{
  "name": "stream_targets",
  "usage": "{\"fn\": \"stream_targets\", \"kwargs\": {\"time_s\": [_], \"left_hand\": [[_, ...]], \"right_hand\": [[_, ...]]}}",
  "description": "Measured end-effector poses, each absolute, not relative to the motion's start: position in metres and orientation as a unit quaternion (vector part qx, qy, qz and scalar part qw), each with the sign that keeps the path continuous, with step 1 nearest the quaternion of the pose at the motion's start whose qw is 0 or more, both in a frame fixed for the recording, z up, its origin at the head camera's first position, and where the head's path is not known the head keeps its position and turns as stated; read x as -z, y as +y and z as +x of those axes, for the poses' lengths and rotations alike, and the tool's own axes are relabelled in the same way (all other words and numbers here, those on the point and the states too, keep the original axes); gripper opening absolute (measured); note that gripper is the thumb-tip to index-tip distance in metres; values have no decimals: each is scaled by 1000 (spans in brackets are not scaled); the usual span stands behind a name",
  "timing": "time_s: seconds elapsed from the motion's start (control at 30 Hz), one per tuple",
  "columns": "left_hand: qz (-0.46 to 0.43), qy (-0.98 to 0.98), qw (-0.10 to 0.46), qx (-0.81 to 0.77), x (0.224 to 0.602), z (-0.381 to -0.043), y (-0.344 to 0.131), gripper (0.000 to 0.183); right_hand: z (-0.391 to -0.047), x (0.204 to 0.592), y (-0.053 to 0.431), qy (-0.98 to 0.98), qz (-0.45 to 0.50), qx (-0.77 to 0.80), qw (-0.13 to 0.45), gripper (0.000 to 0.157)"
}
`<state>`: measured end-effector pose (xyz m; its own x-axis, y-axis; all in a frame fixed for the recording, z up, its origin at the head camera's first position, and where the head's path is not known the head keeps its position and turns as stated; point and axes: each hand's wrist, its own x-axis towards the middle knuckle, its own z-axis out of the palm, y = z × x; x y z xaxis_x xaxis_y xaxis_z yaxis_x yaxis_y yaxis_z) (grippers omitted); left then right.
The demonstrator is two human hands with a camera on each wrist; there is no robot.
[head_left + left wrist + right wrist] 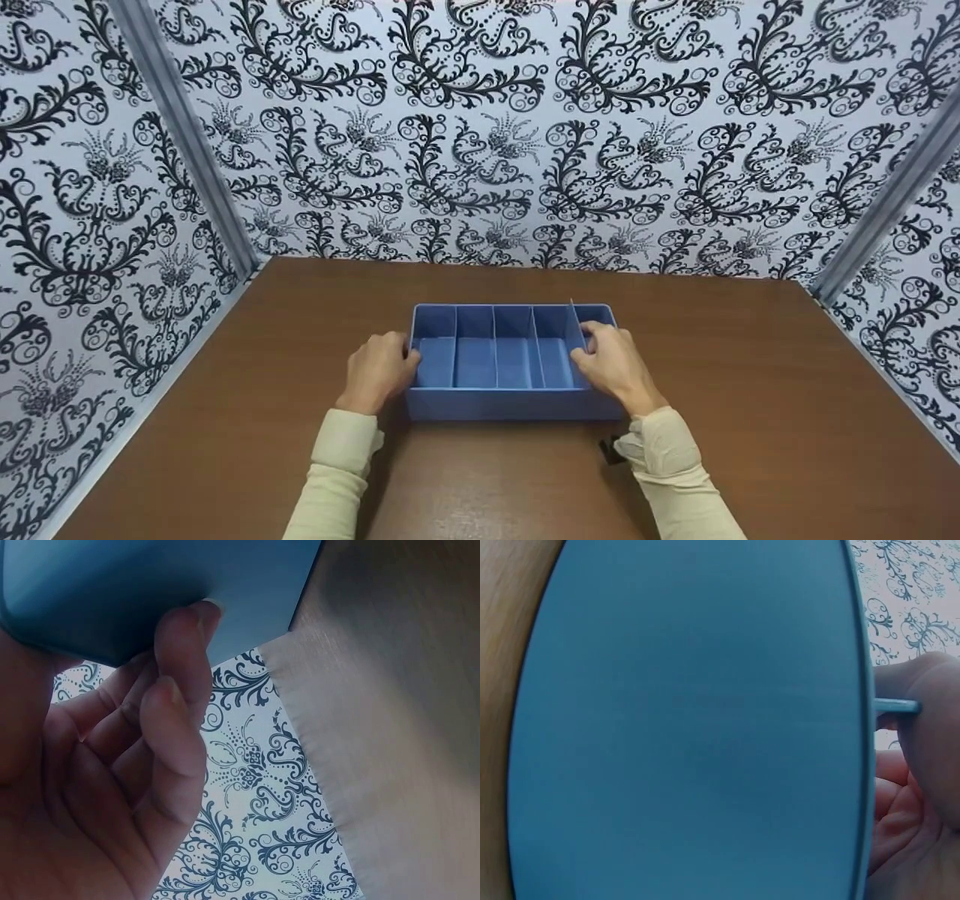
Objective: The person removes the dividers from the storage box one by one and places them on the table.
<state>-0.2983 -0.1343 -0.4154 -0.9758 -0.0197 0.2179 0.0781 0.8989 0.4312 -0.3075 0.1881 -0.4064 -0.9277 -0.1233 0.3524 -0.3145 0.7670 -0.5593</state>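
Observation:
A blue plastic box point(517, 405) with several compartments sits on the table, its long side facing me. My left hand point(375, 371) grips its left wall, the thumb over the rim and the curled fingers against the outside of the box point(150, 585). At the right end, my right hand point(615, 367) pinches a thin blue divider point(576, 326) between thumb and fingers. This divider stands slightly tilted, its far top corner above the box rim. In the right wrist view the box's front wall point(690, 720) fills most of the picture, with the divider's edge point(897, 706) showing past the rim.
Three other dividers, such as the leftmost one point(454, 349), stand inside the box. The brown wooden table point(262, 420) runs back to walls point(480, 150) with a black-and-white scroll pattern. A small black object point(611, 450) shows at the right cuff.

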Motion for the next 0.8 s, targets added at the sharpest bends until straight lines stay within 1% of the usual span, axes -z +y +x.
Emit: {"fn": "stream_targets", "kwargs": {"time_s": [0.4,0.6,0.8], "left_hand": [[-11,-969,102,223,416,-299,-134,17],[-9,-970,96,222,416,-300,-134,18],[-10,-970,99,224,416,-299,-134,19]], "right_hand": [[-306,402,190,-927,125,-316,158,39],[-305,401,190,-924,128,-319,168,38],[-305,399,190,-923,129,-321,166,39]]}}
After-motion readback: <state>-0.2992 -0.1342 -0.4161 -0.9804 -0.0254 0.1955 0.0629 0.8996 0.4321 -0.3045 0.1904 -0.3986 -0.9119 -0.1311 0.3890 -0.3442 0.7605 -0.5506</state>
